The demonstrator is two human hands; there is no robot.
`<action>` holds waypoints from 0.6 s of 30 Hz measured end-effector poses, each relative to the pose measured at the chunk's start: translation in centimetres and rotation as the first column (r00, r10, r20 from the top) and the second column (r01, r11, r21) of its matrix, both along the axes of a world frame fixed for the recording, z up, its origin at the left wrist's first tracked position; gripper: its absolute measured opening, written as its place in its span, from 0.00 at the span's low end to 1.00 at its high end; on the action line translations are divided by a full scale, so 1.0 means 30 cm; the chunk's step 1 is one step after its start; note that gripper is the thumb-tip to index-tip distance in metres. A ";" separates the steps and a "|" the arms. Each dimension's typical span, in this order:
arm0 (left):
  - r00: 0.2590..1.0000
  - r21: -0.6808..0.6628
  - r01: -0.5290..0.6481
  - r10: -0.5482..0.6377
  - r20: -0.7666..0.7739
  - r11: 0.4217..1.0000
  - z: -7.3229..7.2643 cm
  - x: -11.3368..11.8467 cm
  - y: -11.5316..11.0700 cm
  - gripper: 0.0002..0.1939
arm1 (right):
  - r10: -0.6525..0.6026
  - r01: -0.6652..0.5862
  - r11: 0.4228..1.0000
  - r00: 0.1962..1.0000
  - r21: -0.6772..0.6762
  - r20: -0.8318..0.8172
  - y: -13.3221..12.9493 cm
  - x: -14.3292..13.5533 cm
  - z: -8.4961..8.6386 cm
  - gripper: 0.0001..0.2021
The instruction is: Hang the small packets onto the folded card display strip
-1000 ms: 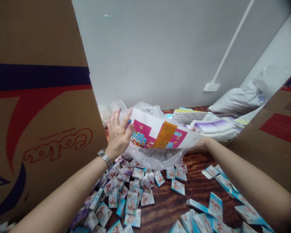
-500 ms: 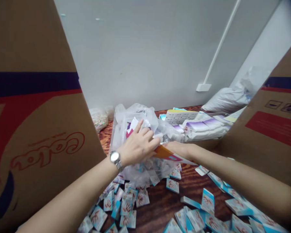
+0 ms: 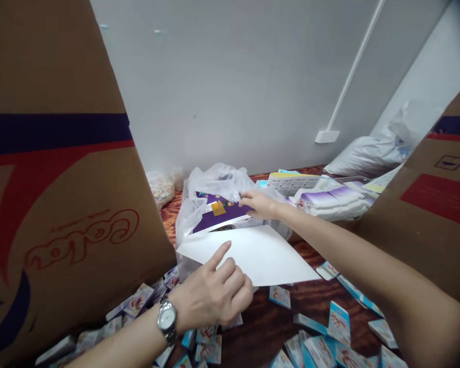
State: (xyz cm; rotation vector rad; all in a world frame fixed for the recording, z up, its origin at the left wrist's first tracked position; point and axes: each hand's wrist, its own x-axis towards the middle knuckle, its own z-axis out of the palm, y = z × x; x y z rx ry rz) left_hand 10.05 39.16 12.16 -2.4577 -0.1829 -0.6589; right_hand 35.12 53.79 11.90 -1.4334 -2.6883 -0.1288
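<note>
My left hand [image 3: 216, 294], with a metal watch [image 3: 167, 318] on its wrist, is closed at the near edge of a white sheet [image 3: 264, 253], index finger stretched over it. Its thumb is hidden. The sheet slants above the floor, blank side up. Farther off, my right hand [image 3: 262, 204] reaches over a purple printed sheet [image 3: 214, 212], fingers extended at its right edge. That printed sheet lies inside a clear plastic bag [image 3: 189, 214], whose crumpled film bunches up behind it.
Large cardboard boxes stand at left [image 3: 69, 204] and right [image 3: 437, 204]. Several small blue-and-white packs [image 3: 339, 322] are scattered over the dark patterned floor [image 3: 283, 327]. A heap of purple-and-white packets [image 3: 329, 199] and a white sack [image 3: 356, 156] lie near the grey wall [image 3: 233, 92].
The printed sheet both hands held now shows its white side and has come nearer with my left hand. My right hand has released it and moved to the purple sheet in the bag.
</note>
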 end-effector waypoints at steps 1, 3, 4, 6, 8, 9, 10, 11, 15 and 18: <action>1.000 -0.004 0.003 -0.003 0.004 1.000 -0.004 0.000 -0.002 0.04 | 0.002 -0.001 1.000 0.999 -0.009 0.040 0.001 -0.002 -0.010 0.19; 1.000 -0.008 0.013 -0.013 0.016 1.000 -0.011 -0.002 -0.003 0.04 | -0.023 0.027 0.999 0.989 -0.031 0.145 0.003 -0.005 -0.027 0.18; 1.000 -0.009 0.017 -0.017 0.023 1.000 -0.014 -0.003 -0.003 0.04 | -0.038 0.046 0.998 0.982 -0.039 0.187 0.007 -0.006 -0.031 0.16; 0.999 -0.006 0.025 -0.025 0.037 1.000 -0.019 -0.006 0.000 0.04 | -0.071 0.085 0.995 0.965 -0.046 0.253 0.020 -0.002 -0.026 0.11; 0.998 -0.002 0.033 -0.032 0.047 0.999 -0.022 -0.007 0.003 0.05 | -0.102 0.122 0.991 0.950 -0.049 0.296 0.038 0.003 -0.009 0.07; 0.998 -0.001 0.034 -0.034 0.047 0.999 -0.023 -0.007 0.004 0.05 | -0.119 0.141 0.989 0.943 -0.048 0.310 0.046 0.005 0.001 0.06; 0.998 0.000 0.034 -0.034 0.047 0.999 -0.024 -0.007 0.004 0.04 | -0.135 0.158 0.986 0.938 -0.047 0.319 0.052 0.005 0.009 0.05; 0.998 0.000 0.035 -0.035 0.048 0.999 -0.025 -0.006 0.003 0.04 | -0.148 0.172 0.984 0.934 -0.046 0.325 0.056 0.003 0.015 0.06; 0.997 0.002 0.053 -0.053 0.049 0.999 -0.031 -0.006 -0.004 0.05 | -0.150 0.184 0.980 0.932 -0.073 0.329 0.043 -0.019 0.006 0.12; 0.998 0.000 0.061 -0.061 0.035 0.998 -0.038 -0.008 -0.007 0.06 | -0.126 0.165 0.982 0.940 -0.097 0.317 0.035 -0.027 -0.009 0.10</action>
